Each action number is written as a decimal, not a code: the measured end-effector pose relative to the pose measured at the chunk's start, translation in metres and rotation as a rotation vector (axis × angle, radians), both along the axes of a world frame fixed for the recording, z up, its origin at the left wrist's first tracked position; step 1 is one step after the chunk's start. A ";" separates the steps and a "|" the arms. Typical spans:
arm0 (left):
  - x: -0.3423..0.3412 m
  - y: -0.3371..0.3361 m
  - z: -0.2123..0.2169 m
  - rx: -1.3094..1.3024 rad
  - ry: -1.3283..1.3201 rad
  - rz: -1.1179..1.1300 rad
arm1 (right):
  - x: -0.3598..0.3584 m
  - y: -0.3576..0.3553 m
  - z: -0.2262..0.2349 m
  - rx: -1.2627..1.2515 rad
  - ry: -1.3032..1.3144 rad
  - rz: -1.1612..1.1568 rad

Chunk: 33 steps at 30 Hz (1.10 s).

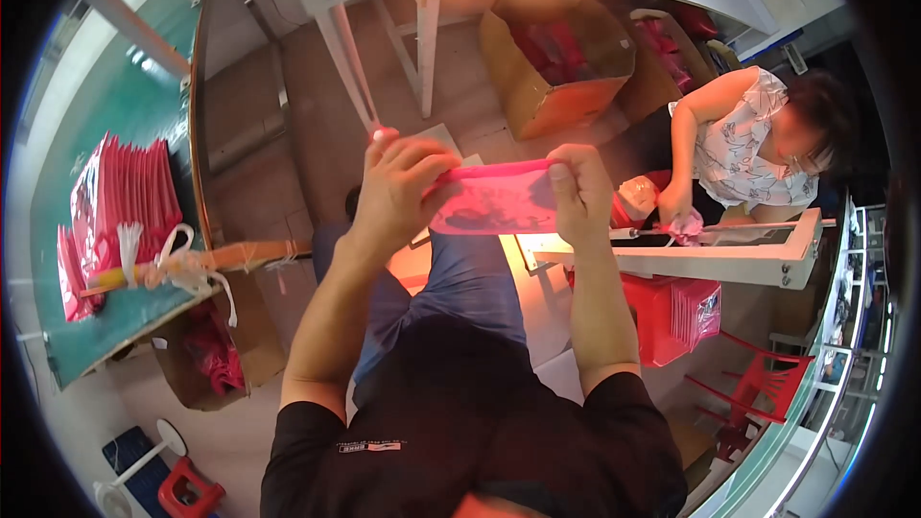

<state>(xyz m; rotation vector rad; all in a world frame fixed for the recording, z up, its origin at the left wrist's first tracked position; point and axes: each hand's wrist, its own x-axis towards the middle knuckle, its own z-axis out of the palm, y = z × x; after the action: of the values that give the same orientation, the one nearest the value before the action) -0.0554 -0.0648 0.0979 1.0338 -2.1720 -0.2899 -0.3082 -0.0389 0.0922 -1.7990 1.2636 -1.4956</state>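
A flat pink packet [499,200] with a glossy, film-like front and a darker pattern across it is stretched level above my lap. My left hand [408,177] is closed on its left end. At the right end my right hand [580,194] grips it, thumb in front. A brighter pink band runs along its upper edge. Just beyond my left fingers is the near tip of a long, narrow metal arm [347,58]; whether they touch I cannot tell.
Pink packets [125,201] stand in a row on the green table [96,334] at left. Cardboard boxes [600,101] hold pink goods. At right a person [743,139] handles a small pink item beside a white frame [710,264]. A red stool [648,321] bears more packets.
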 end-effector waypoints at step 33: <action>0.096 0.073 0.026 0.307 0.012 -0.033 | 0.062 0.026 0.027 0.031 0.493 0.652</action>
<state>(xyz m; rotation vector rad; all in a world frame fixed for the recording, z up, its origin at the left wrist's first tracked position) 0.0408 0.0079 0.1239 1.1576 -2.1788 -0.6598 -0.2463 -0.0128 0.1190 -2.3355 0.7477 -0.6955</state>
